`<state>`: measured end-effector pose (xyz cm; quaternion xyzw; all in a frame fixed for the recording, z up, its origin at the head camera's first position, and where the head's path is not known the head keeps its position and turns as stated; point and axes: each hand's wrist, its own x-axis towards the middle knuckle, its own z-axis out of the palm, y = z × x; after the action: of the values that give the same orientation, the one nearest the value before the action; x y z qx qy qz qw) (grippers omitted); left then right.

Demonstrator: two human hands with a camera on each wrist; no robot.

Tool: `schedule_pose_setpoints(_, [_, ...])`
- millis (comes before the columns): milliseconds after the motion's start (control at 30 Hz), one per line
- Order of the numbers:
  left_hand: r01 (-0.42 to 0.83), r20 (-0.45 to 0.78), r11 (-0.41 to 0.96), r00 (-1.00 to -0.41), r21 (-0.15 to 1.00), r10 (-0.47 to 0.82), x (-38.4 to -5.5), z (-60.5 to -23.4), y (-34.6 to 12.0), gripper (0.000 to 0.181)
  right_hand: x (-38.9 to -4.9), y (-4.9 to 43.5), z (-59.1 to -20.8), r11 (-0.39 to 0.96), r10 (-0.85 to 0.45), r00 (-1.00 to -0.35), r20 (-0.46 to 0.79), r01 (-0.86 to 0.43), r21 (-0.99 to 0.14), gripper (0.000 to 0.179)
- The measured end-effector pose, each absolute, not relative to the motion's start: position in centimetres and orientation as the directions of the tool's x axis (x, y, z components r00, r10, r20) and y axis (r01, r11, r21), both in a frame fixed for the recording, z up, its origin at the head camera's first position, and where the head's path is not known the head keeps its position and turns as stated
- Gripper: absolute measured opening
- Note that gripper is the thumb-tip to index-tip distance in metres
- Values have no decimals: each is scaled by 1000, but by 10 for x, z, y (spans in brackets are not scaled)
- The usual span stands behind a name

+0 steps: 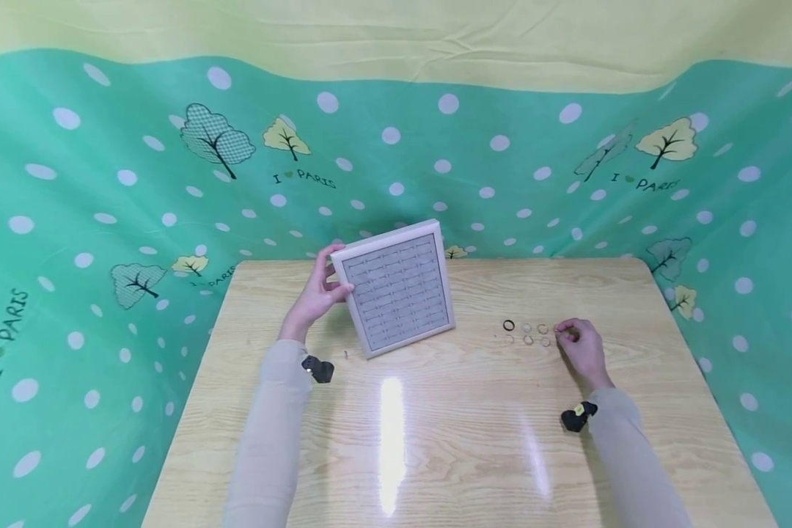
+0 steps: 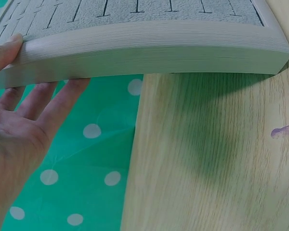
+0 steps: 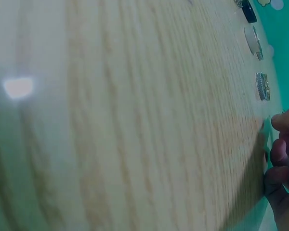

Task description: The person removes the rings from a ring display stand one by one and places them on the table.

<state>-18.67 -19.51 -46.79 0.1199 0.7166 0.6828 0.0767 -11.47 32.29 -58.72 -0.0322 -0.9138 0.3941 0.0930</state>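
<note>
A ring display tray point(image 1: 402, 293) with a pale frame and rows of short dark slits in its grey padding stands tilted up on the table. My left hand point(image 1: 317, 293) grips its upper left side, with the thumb over the frame and the other fingers behind, as the left wrist view also shows. On the right, thumb and fingertips of my right hand point(image 1: 584, 350) pinch a small ring point(image 1: 557, 329), mostly covered by the fingers. Just left of that hand lie several silvery rings point(image 1: 543, 329) in two short rows, with a black ring point(image 1: 509, 325) at the left end.
The wooden table point(image 1: 462, 425) has its far edge against a green dotted cloth point(image 1: 501, 169). A small mark point(image 1: 346, 355) shows on the wood left of the tray's bottom corner. Glare streaks point(image 1: 392, 440) cross the near part of the table.
</note>
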Motion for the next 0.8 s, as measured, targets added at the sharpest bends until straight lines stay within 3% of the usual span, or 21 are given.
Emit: schedule_pose_setpoints(800, [52, 38, 42, -958, 998, 286, -186, -471, -195, 82, -116, 325, -589, 715, 98, -994, 46, 38, -698, 11])
